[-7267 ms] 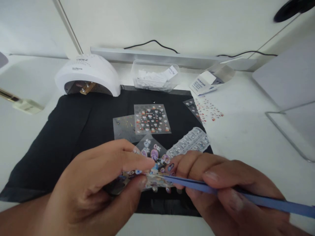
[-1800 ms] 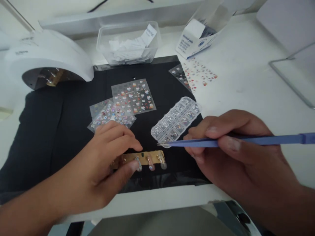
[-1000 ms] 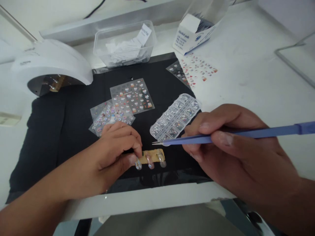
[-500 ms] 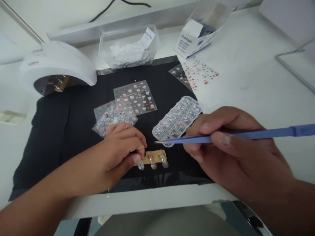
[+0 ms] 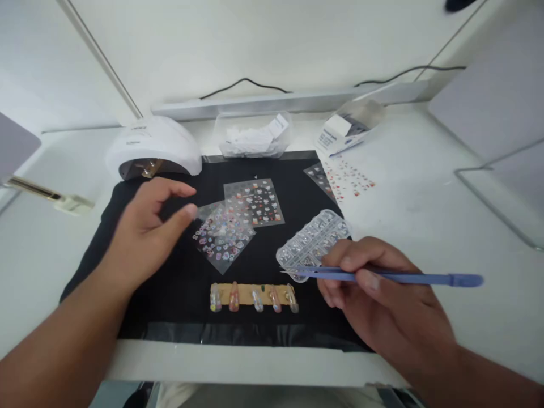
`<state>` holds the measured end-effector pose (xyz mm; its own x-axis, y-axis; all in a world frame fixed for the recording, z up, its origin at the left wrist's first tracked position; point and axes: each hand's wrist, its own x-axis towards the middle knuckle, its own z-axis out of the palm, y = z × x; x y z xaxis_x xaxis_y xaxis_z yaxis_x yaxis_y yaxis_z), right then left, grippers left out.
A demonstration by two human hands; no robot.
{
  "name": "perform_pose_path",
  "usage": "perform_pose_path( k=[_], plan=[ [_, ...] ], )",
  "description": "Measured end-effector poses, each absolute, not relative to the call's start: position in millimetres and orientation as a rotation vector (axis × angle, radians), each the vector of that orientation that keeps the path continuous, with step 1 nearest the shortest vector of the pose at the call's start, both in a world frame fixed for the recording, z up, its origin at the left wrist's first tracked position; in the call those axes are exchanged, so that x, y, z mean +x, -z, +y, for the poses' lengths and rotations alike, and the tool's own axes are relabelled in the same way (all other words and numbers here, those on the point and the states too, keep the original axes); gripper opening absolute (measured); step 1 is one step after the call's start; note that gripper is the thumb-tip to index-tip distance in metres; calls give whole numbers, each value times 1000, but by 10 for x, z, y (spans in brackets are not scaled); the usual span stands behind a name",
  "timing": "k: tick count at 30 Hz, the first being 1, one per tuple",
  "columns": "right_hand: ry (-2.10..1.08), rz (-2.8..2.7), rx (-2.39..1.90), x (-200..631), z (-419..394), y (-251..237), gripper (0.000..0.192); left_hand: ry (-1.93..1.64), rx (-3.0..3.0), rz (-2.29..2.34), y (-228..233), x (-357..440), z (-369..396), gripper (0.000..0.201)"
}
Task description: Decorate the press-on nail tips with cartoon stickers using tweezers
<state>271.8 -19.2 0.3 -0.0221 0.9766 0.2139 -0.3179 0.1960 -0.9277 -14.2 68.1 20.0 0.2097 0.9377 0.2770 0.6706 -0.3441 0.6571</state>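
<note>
Blue tweezers (image 5: 408, 278) are pinched between the thumb and fingers of my right hand (image 5: 382, 289), with their tips pointing left over the end of a clear compartment case (image 5: 312, 241) of small rhinestones. My left hand (image 5: 157, 226) is in the air at the left with thumb and fingers apart and nothing between them. Close to it are overlapping sticker sheets, one with purple and pink designs (image 5: 221, 241) and one with white and red designs (image 5: 263, 204). Several decorated false nails (image 5: 234, 297) sit in a row on a tan strip (image 5: 246, 292) near the black mat's front.
A white nail lamp (image 5: 155, 141) stands at the back left, with something tan inside. Behind the black mat (image 5: 170, 300) are a clear tub (image 5: 255, 136) of white packets and an alcohol pad box (image 5: 342, 133). Another sticker sheet (image 5: 348, 178) overlaps the mat's right edge.
My left hand has left the nail strip, moved up and left, and opened. My right hand still holds the tweezers. The view has tilted upward, showing more wall.
</note>
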Motion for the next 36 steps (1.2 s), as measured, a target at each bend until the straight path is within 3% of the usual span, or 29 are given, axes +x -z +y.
perform_pose_path(
  k=[8, 15, 24, 36],
  plan=[
    [-1064, -1209, -695, 2685, -86, -191, 9, -274, 2421, 1708, -124, 93, 609, 64],
    [-932, -1269, -668, 2518, 187, -491, 5, -84, 2515, 1649, -129, 130, 581, 63],
    [-1019, -1205, -688, 2437, 397, -111, 5, -93, 2503, 1524, -90, 143, 634, 68],
    [-1091, -1233, -807, 2454, 289, -50, 7, -146, 2561, 1523, -56, 178, 586, 75]
  ],
)
